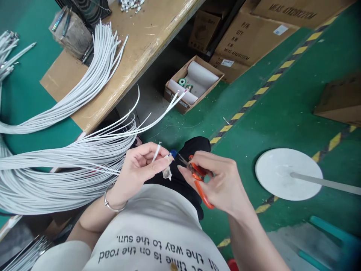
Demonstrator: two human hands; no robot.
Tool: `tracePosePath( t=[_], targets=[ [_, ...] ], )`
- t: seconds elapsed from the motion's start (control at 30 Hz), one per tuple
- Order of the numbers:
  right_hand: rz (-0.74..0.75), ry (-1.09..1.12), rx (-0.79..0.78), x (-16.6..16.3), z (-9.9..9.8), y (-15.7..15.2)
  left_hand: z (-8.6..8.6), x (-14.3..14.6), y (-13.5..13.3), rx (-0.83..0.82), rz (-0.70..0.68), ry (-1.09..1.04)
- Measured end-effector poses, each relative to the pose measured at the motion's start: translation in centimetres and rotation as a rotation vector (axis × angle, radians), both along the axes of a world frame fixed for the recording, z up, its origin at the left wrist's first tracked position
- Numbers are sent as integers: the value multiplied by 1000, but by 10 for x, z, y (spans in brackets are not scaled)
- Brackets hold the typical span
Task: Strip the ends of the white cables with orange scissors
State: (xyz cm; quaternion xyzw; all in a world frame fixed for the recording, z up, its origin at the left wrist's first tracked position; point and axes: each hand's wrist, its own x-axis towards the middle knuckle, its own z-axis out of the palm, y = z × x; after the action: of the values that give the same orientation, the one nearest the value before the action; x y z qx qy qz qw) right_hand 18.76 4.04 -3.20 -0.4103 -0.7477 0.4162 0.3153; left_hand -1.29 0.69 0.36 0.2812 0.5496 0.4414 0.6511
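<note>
My left hand [141, 165] pinches the end of a thin white cable [156, 152] between thumb and fingers, with a blue tip [172, 153] showing at the fingertips. My right hand [218, 180] grips orange-handled snips [197, 175], their short blades pointing at that blue tip and almost touching it. Both hands hover over my lap, above a white printed shirt. A large bundle of white cables [56, 169] drapes across my left side, loose ends fanning toward the floor.
A wooden workbench [141, 41] carries another cable bundle [90, 79] on a green mat [22, 90]. On the green floor stand an open carton of rolls [194, 82], stacked cardboard boxes [248, 37], a round white stand base [287, 173], and yellow-black tape [265, 86].
</note>
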Motion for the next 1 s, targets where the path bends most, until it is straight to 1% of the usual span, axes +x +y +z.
tracePosePath(
  t=[0.13,0.3,0.4,0.53,0.7,0.9,1.0],
  targets=[
    [28,-25,9,-4,1,2,-1,1,-1,55,-7,8],
    [8,-29,-11,-1,1,2,-2,-2,-1,22,-47,-64],
    [15,-26,-12,-1,2,1,-3,-2,-1,27,-25,-60],
    [24,-18,-4,-2,3,0,-4,1,0,89,10,-43],
    [14,-23,2,-3,3,-1,-3,4,1,122,15,-53],
    [14,-40,18,-4,2,-2,-3,6,1,106,11,12],
    [13,-43,28,-4,3,-2,-2,7,1,104,14,5]
  ],
)
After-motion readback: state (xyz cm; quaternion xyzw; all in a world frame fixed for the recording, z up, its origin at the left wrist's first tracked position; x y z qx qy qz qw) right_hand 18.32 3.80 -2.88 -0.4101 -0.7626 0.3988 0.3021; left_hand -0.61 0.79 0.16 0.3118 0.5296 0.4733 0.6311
